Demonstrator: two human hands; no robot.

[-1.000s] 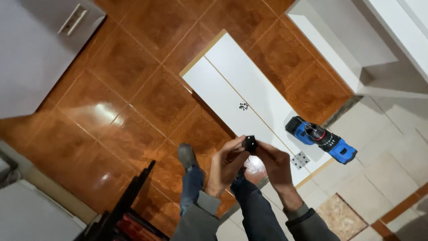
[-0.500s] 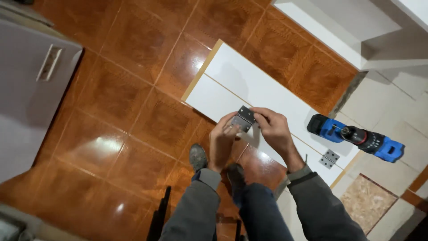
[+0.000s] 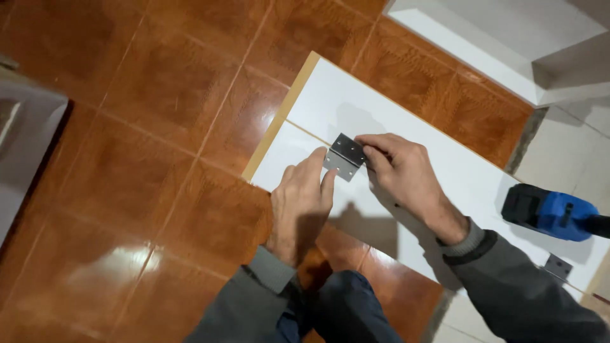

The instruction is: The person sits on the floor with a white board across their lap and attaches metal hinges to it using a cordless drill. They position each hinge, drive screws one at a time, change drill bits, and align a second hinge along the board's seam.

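Note:
Two white boards [image 3: 413,136] lie side by side on the tiled floor. A small metal hinge [image 3: 344,156] rests over the seam between them near their left end. My left hand [image 3: 301,200] presses its fingertips on the hinge's lower leaf. On the upper leaf, my right hand [image 3: 400,171] holds the hinge with fingers and thumb. Both sleeves are grey.
A blue and black cordless drill [image 3: 553,213] lies on the boards at the right, with another metal hinge [image 3: 558,265] just below it. A white cabinet carcass [image 3: 508,44] stands at the top right, a grey cabinet [image 3: 25,146] at the left edge. Brown floor tiles [image 3: 146,127] surround the boards.
My hands have come down from in front of my body to the boards and set the hinge on the seam. The view has closed in on the boards.

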